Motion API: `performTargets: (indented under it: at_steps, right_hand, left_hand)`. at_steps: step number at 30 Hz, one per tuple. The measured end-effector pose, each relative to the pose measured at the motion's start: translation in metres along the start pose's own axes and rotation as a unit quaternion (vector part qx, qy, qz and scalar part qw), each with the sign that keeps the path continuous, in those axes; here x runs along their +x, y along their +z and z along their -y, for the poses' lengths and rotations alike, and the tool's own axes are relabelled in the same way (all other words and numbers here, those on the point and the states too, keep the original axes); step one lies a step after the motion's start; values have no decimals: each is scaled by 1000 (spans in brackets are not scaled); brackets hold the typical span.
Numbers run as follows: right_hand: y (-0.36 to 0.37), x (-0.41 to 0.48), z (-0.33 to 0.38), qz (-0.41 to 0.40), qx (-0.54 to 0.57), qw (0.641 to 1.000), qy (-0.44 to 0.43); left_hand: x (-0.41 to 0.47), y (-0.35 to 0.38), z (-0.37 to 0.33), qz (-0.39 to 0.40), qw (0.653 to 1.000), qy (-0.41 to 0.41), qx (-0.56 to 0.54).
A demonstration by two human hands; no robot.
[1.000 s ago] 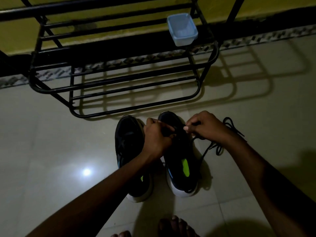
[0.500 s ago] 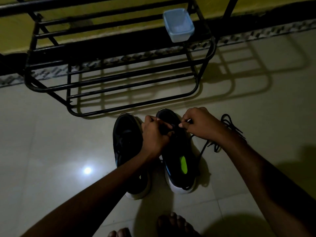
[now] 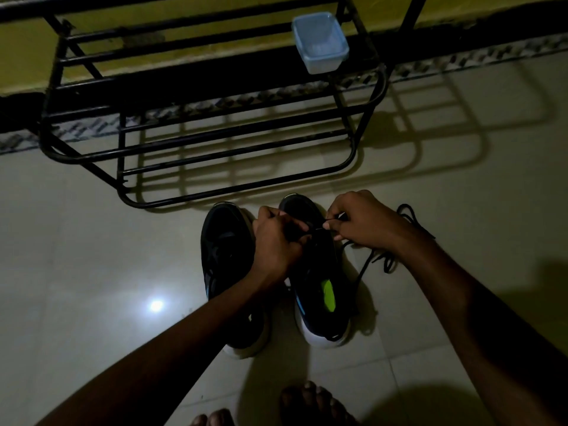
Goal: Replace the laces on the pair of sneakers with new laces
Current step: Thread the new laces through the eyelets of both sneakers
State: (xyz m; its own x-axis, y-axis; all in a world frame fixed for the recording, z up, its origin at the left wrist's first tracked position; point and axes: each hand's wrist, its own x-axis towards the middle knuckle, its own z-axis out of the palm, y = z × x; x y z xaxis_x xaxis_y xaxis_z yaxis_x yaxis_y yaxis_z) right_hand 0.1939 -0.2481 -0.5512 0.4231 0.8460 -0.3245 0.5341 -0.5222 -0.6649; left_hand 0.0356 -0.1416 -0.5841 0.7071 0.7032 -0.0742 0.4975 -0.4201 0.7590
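Below frame centre, left hand (image 3: 276, 241) and right hand (image 3: 365, 224) each pinch the black lace (image 3: 365, 265) over a sneaker (image 3: 316, 272); limp, light, probably best held near its tip

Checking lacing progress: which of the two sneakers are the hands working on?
The right sneaker, with the neon-green patch inside; left hand and right hand meet over its front, pinching a lace between them.

head cam — fwd, down, close
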Motion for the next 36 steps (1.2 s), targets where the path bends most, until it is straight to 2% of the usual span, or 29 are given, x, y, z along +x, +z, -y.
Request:
performTargets:
  at_steps: [7,15,26,36]
  right_hand:
    - [0,0,5,-7,-41,999,-20]
    - [4,2,11,-13,-76,996,-51]
    - [5,2,6,-19,-70,996,-45]
    - [13,6,13,-19,-150,986,-64]
  left_hand:
    - [-2,0,1,-13,1000,19,-17]
    - [1,4,5,9,999,-46,12]
    - [2,5,6,6,999,-32,6]
    - [-1,5,0,-5,999,-38,36]
